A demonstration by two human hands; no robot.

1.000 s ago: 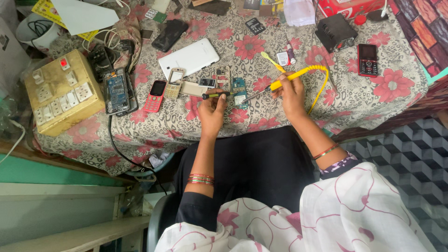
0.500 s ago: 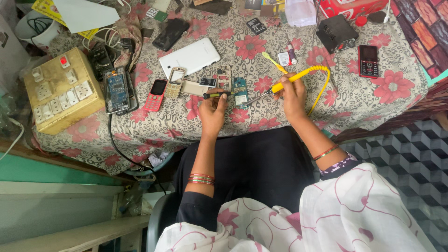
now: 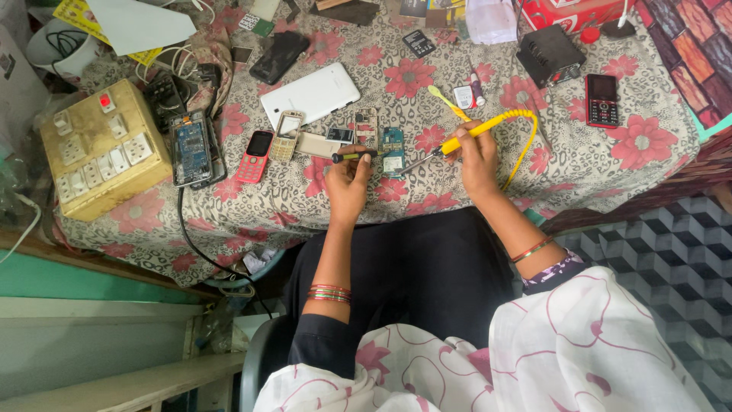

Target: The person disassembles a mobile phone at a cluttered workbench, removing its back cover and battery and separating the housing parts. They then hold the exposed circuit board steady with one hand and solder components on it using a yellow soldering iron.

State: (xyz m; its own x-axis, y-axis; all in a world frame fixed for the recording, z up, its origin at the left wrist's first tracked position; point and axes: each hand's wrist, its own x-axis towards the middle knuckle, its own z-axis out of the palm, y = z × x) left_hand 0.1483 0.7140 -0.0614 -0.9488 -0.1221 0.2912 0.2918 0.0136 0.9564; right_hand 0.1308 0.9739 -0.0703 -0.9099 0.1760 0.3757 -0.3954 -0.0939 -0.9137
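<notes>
Floral cloth covers the table (image 3: 579, 172), its far edge cut off by the frame. Beige socket box (image 3: 103, 156) sits at the left corner; a red carton (image 3: 568, 11) is cropped at the top. Right hand (image 3: 476, 156) clamps a yellow-handled soldering iron (image 3: 457, 143), long axis slanting, tip pointing left toward a blue circuit board (image 3: 393, 143). Left hand (image 3: 348, 179) pinches a dark screwdriver (image 3: 354, 155) lying crosswise; its tip is hard to make out.

Yellow-handled soldering iron (image 3: 457, 142), gripped in right hand (image 3: 474, 156), slanting down-left, metal tip near blue circuit board (image 3: 393, 145) lying flat on floral cloth. Yellow coiled cord trailing up-right from handle. Small dark, green-banded tool (image 3: 353, 156) pinched level in left hand (image 3: 348, 179), just beside board.
</notes>
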